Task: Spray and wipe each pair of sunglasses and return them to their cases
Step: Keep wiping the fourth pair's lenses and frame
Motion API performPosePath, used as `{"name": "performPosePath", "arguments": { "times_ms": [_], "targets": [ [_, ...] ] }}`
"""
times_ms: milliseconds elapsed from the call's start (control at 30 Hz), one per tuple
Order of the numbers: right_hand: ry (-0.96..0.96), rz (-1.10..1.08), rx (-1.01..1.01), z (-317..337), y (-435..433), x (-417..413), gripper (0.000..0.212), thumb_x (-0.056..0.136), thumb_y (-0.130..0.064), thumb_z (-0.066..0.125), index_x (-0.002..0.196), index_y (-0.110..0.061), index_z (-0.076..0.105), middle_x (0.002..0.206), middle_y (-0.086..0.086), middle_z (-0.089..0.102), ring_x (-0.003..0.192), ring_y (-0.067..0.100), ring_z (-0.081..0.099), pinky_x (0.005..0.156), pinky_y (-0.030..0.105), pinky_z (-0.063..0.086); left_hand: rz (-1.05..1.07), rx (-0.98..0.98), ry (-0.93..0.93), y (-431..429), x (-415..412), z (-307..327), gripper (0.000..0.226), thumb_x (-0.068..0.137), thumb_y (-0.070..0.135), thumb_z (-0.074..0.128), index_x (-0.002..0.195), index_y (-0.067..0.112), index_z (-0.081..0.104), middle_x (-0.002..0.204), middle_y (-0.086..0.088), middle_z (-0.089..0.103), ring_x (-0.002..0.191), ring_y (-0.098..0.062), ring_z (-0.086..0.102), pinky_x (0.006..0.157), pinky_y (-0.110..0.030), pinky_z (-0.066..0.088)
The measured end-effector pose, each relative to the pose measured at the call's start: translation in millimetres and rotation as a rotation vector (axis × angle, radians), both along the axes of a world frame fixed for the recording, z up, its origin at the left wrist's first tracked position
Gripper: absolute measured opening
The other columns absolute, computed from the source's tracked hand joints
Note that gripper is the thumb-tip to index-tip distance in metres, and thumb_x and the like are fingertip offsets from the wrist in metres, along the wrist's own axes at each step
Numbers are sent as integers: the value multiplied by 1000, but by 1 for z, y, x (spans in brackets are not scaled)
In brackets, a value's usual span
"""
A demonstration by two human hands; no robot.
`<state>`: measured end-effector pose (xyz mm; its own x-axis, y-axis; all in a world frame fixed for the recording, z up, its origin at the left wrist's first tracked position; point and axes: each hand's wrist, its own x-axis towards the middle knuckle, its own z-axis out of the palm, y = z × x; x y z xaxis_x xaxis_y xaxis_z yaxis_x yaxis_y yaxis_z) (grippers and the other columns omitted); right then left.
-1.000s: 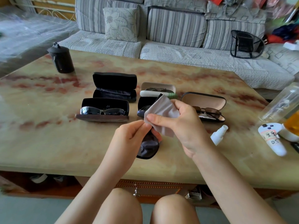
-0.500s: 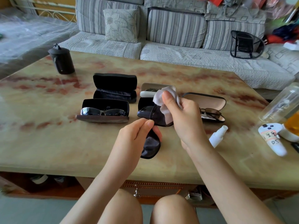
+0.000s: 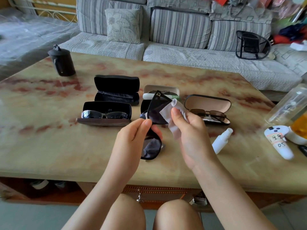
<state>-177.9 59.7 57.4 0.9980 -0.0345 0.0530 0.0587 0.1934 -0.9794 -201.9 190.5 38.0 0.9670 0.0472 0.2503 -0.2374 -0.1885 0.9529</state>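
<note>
My left hand [image 3: 132, 138] pinches large black sunglasses [image 3: 153, 146] at the bridge, held on end above the table, one lens pointing away, the other toward me. My right hand [image 3: 187, 130] presses a grey cloth [image 3: 169, 115] against the upper lens. Several open cases lie behind: an empty black one [image 3: 116, 88], a black one with dark sunglasses [image 3: 106, 113], a white one [image 3: 161, 90], a beige-lined one with brown sunglasses [image 3: 209, 108]. Another dark case [image 3: 143, 107] is mostly hidden by the glasses. A white spray bottle [image 3: 221, 140] lies right of my right hand.
The marble table [image 3: 49, 146] also carries a black lidded cup [image 3: 62, 63] at the far left, and a white controller [image 3: 279, 141], a clear bottle [image 3: 289, 105] and an orange item at the right edge. A striped sofa [image 3: 166, 39] runs behind.
The cloth, held up over the glasses a second ago, has moved onto the upper lens and slid to its right side. The upper lens now shows more fully.
</note>
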Motion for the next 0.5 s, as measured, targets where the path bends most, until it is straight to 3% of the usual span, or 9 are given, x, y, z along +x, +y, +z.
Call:
{"name": "performPosePath", "arguments": {
  "times_ms": [67,133,200,267,333,500],
  "targets": [
    [6,20,7,-2,0,-2,16,96,-16,56,89,-15,70,91,1,74,92,15,69,87,26,52,7,-2,-9,0,1,1,41,98,33,44,79,2,63,80,-19,63,79,-35,56,74,-49,48],
    [26,31,17,-1,-1,-5,10,91,-11,63,87,-13,71,89,5,74,87,18,70,78,24,54,12,10,-18,0,1,1,42,98,35,43,78,3,62,76,-15,62,73,-31,55,66,-43,47],
    [39,51,8,2,-1,-9,5,84,-8,69,87,-12,71,83,5,74,77,16,70,67,20,53,22,11,-16,-1,0,0,38,102,28,45,72,10,61,64,-4,59,59,-15,51,57,-29,41],
    [36,57,-51,4,-2,-10,11,79,-7,74,89,-10,71,80,4,73,72,12,69,61,16,51,25,32,-19,-2,-1,0,35,100,23,45,75,3,57,65,-15,52,57,-11,42,54,-24,33],
    [30,59,-73,7,-3,-9,17,74,-6,78,89,-9,71,78,3,73,68,9,68,58,14,49,25,57,-37,-1,-2,-1,36,100,23,44,80,-5,54,71,-25,49,59,-17,37,55,-25,29],
    [-4,68,-189,10,-13,-3,33,54,-21,83,84,-14,71,81,3,75,75,14,71,66,22,54,12,105,-70,2,-1,-2,37,101,24,46,82,-5,58,75,-24,54,69,-33,46,58,-36,35]
  ]
}}
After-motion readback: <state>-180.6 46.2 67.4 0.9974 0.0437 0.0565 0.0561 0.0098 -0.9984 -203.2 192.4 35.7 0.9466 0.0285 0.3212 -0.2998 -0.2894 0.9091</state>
